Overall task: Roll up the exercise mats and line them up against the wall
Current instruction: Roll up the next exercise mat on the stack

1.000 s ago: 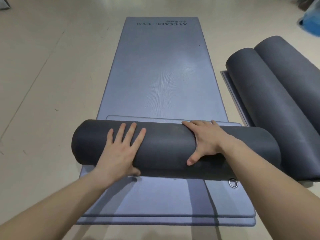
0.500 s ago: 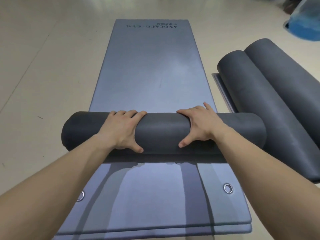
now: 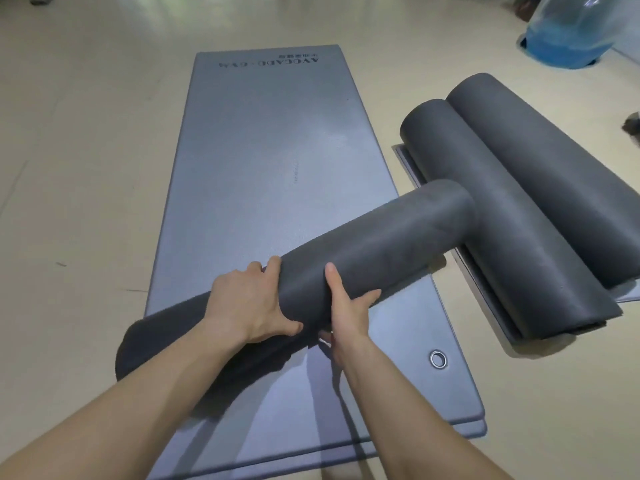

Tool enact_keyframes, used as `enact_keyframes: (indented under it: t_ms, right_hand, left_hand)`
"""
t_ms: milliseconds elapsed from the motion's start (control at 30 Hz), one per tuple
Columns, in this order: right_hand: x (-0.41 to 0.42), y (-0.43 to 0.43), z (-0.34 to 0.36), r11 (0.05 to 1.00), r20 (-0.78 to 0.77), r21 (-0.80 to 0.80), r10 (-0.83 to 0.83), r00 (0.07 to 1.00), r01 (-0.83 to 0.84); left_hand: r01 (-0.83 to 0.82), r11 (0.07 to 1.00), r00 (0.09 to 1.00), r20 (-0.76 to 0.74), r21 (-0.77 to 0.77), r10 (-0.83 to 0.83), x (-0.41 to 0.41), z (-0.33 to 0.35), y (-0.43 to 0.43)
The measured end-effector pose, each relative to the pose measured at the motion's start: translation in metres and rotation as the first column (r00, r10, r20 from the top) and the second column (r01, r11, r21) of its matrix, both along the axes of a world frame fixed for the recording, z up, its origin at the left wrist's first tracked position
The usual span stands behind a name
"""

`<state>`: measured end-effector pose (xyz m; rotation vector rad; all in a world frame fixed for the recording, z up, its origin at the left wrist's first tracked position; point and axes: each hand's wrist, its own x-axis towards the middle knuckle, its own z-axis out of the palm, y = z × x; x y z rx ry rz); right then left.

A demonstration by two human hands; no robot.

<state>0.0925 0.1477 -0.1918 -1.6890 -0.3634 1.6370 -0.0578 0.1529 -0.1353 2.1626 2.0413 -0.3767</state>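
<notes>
A dark grey rolled mat (image 3: 381, 244) is lifted at an angle over the flat blue-grey mats (image 3: 263, 161), its far end raised to the right and its near end low at the left. My left hand (image 3: 249, 306) grips the roll from the left side. My right hand (image 3: 346, 310) holds it from below and the right, thumb up on its surface. Two more rolled dark mats (image 3: 519, 209) lie side by side on the right. The raised end of the held roll reaches the nearer of them. Stacked flat mats lie under my arms.
A metal eyelet (image 3: 438, 359) sits in the near right corner of the top flat mat. A large blue water bottle (image 3: 575, 26) lies at the back right. Beige floor (image 3: 76, 168) stretches to the left and beyond the mats.
The roll lay crosswise on the flat mat under both palms. Now both hands grip it near its middle, and it is lifted and swung so its right end points away toward the other rolls.
</notes>
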Motion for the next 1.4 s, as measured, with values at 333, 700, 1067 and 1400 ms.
enact_keyframes:
  t_ms: [333,700,1067,1400]
  right_hand:
    - [0.074,0.047,0.0,0.934,0.027,0.113,0.338,0.941,-0.339]
    - [0.134,0.001,0.007,0.872,0.399,0.061,0.425,0.812,-0.486]
    - [0.217,0.046,0.036,0.707,0.878,-0.177,0.427,0.214,-0.685]
    - [0.232,0.067,0.031,0.72,0.967,-0.248,0.23,-0.114,-0.648]
  left_hand:
    - [-0.265,0.826,0.416,0.714,-0.498,0.564,-0.029,-0.036,-0.043]
    - [-0.402,0.803,0.328,0.75,-0.439,0.574,0.084,-0.053,-0.033]
    - [-0.443,0.743,-0.03,0.836,-0.502,0.548,0.225,-0.072,0.046]
    - [-0.16,0.759,-0.232,0.772,-0.631,0.592,0.252,-0.074,0.087]
